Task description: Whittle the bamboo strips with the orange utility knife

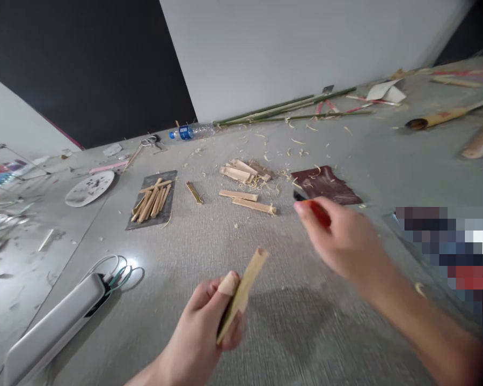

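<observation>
My left hand (209, 321) is closed around a short split bamboo strip (245, 287), which sticks up and to the right; a bandage covers the thumb tip. My right hand (342, 241) is closed on a red-handled cutter (316, 210) with a dark tip, held a little above and right of the strip, apart from it. Both hands hover over a grey floor mat (225, 241).
Cut bamboo pieces (245, 199) and shavings lie ahead, beside a dark red sandpaper sheet (326, 183). A grey sheet holds several bamboo sticks (152, 201). A power strip (52, 327) lies at lower left. Green bamboo stalks (290, 110), a water bottle (191, 131) and scissors (151, 142) line the wall.
</observation>
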`<state>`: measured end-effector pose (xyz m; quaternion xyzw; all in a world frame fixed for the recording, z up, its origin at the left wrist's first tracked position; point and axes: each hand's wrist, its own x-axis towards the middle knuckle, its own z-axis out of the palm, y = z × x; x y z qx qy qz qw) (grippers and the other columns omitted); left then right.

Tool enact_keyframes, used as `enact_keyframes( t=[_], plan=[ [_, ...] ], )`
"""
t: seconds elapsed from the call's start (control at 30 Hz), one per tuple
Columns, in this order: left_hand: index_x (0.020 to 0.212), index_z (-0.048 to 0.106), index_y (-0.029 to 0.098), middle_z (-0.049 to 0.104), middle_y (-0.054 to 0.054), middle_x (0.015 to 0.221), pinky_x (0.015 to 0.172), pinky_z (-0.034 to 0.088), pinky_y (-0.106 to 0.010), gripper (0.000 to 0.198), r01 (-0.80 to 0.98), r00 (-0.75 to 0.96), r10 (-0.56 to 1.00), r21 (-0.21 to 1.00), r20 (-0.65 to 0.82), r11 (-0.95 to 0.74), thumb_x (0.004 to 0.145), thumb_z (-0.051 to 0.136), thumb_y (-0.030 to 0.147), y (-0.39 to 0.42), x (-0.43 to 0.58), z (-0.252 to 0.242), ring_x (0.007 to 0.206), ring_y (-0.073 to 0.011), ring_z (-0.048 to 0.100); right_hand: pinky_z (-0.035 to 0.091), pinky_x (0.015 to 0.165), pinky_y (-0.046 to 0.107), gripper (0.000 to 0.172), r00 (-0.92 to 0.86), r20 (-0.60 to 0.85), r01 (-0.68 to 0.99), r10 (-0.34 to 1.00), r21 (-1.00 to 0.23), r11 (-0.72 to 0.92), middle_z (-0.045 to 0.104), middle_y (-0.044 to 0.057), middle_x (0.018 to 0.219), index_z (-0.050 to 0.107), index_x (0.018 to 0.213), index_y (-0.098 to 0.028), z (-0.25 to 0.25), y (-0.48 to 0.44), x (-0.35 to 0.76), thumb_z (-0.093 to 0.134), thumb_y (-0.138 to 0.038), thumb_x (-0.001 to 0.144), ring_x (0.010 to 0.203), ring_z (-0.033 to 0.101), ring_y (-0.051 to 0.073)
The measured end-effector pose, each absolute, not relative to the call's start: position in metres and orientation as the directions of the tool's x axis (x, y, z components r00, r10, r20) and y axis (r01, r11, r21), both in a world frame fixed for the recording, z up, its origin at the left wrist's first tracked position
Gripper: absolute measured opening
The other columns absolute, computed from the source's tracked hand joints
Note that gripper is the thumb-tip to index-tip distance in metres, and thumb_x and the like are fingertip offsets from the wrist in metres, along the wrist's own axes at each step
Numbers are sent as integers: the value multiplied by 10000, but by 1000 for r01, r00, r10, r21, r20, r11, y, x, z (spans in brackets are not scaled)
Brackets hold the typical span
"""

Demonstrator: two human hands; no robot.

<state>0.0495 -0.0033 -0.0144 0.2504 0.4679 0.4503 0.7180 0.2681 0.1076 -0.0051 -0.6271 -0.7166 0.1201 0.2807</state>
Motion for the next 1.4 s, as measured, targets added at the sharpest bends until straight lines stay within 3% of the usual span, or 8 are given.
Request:
enact_keyframes(
  t=[0.13,0.3,0.57,0.77,1.13,1.4],
  plan=[
    [597,477,189,361,71,467,464,217,-244,544,-423,86,897,799,-434,427,960,672,544,5,47,-14,415,-55,256,328,490,282,416,-229,245,710,942,-620,333,578,-37,567,557,814,-248,-1,90,254,473,-576,1057,465,516,127],
    [601,493,192,349,66,446,490,225,-262,534,-380,32,899,827,-436,415,1002,611,525,12,43,-18,435,-79,289,353,510,267,353,-322,250,601,913,-691,401,514,-70,571,519,824,-251,-6,72,242,511,-518,1054,462,454,105],
    [604,500,190,355,68,470,500,239,-259,557,-365,23,881,816,-473,448,958,649,595,11,43,-16,455,-80,290,382,586,294,299,-490,178,515,853,-731,448,617,-29,706,547,883,-240,-9,61,237,531,-492,1042,589,551,136],
    [605,488,196,374,64,482,509,267,-259,564,-328,-5,890,842,-455,428,948,662,608,11,44,-16,473,-85,325,353,581,299,316,-530,154,512,834,-726,459,605,-32,711,497,847,-245,-13,58,234,539,-500,1029,580,512,134],
    [597,500,198,354,68,450,502,283,-254,592,-253,-12,919,891,-393,377,934,652,661,5,40,-19,463,-88,329,390,606,303,249,-539,223,477,813,-714,512,650,-23,757,584,954,-231,-10,58,237,562,-470,1020,620,583,142],
    [613,497,194,408,53,481,506,292,-247,591,-243,-15,920,893,-393,378,943,633,665,5,42,-19,462,-84,355,394,595,302,270,-577,182,429,796,-761,486,621,-24,723,556,898,-232,-8,56,237,556,-472,1022,602,557,135]
  ],
)
